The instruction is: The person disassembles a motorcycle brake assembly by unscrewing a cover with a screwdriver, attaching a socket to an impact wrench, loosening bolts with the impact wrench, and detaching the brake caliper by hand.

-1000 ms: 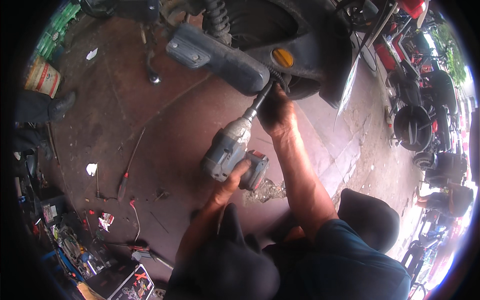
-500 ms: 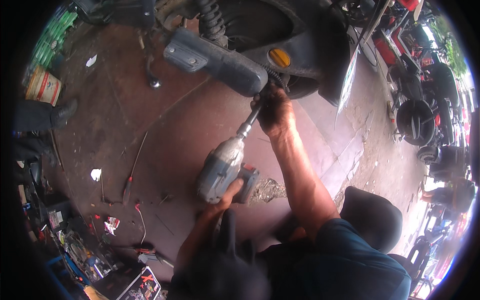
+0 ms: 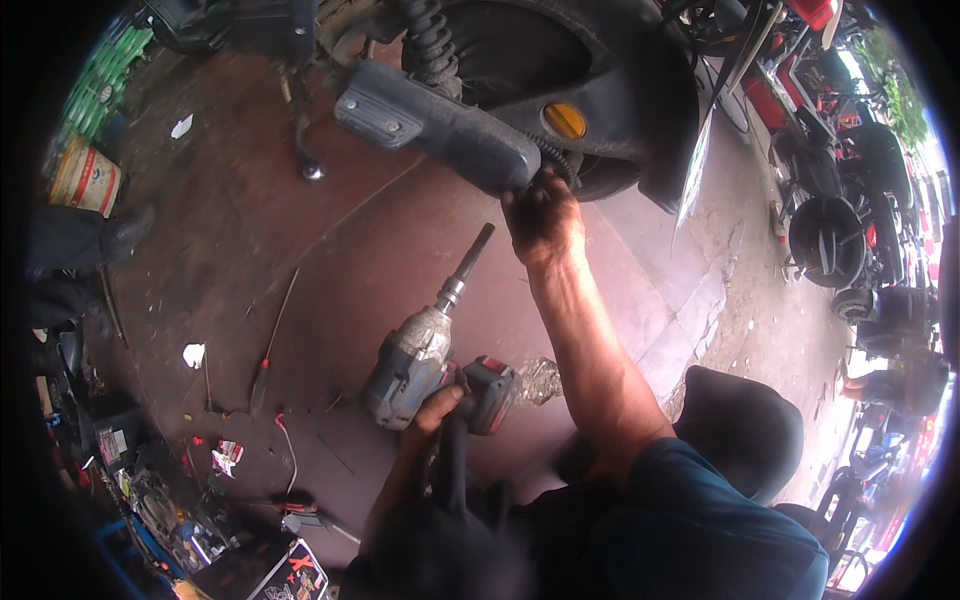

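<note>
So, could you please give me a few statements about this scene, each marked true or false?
1. The left hand holds a power tool fitted with a long socket. True.
2. The right hand is at one end of a long dark housing. True.
3. The tip of the long socket touches the long dark housing. False: they are apart, with floor showing between them.
4. The oval lens is green. False: it is orange.
5. A screwdriver lies left of the power tool. True.
</note>
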Demonstrator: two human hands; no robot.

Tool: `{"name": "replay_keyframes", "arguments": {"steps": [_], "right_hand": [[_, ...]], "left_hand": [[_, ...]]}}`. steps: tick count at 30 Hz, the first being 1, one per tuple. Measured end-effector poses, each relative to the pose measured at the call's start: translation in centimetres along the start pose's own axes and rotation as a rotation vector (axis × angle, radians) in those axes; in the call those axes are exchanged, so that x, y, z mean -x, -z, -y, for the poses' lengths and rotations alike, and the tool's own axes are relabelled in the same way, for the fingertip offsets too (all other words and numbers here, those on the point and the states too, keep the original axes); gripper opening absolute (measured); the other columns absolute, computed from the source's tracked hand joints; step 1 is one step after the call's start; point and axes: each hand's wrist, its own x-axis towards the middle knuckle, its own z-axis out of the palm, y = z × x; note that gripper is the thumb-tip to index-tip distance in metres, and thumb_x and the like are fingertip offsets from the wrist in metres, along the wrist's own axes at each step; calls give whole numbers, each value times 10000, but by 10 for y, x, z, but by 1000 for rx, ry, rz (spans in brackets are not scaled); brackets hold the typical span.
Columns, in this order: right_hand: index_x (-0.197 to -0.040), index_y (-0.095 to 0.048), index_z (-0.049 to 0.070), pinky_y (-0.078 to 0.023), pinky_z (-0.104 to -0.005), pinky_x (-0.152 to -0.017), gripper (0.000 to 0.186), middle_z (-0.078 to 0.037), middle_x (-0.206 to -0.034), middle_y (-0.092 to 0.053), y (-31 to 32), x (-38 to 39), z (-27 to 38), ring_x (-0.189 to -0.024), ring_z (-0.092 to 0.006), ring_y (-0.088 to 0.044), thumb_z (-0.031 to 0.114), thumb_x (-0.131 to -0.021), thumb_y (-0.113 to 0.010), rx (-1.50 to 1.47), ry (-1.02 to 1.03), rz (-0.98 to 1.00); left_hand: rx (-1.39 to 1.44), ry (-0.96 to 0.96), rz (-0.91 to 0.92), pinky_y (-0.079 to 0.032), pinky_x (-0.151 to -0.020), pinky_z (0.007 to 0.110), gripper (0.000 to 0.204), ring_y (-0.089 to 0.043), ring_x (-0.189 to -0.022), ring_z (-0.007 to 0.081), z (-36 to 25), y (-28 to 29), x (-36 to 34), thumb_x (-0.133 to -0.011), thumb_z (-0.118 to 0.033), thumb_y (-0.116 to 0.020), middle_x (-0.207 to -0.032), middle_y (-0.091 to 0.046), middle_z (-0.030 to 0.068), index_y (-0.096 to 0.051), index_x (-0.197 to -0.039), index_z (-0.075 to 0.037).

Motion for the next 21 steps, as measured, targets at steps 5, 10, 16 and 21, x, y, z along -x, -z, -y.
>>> {"name": "replay_keyframes", "arguments": {"steps": [5, 10, 16, 21], "right_hand": [[-1112, -525, 110, -383, -354, -949, 223, -22, -1078, -561, 0, 6, 14, -1015, -189, -508, 206, -975, -378, -198, -93, -37], [-1123, -517, 90, -383, -382, -966, 234, -33, -1108, -551, -2, -1, 8, -1030, -199, -502, 188, -977, -362, -151, -10, 20], [-1158, -499, 105, -429, -395, -912, 241, -29, -1096, -556, -41, 25, 44, -1006, -209, -515, 226, -980, -390, -461, -371, -209], [-1212, -471, 105, -393, -388, -958, 274, -32, -1197, -517, 8, -13, -3, -1082, -187, -483, 234, -996, -364, 141, -88, -122]], "left_hand": [[94, 35, -12, -427, -743, 264, 142, -535, -795, 134, -7, -13, 0, -768, -79, -556, -822, -569, 46, -569, -891, -9], [98, 139, 8, -430, -752, 267, 151, -537, -802, 135, 14, 8, -3, -774, -83, -556, -819, -570, 49, -568, -905, -10], [-83, -1, 64, -447, -755, 282, 175, -550, -809, 146, -13, 12, 4, -788, -87, -564, -863, -584, 53, -566, -946, -10], [-62, 21, 124, -464, -786, 299, 222, -566, -842, 164, -10, 12, 4, -803, -73, -569, -893, -586, 68, -542, -1014, -6]]}}
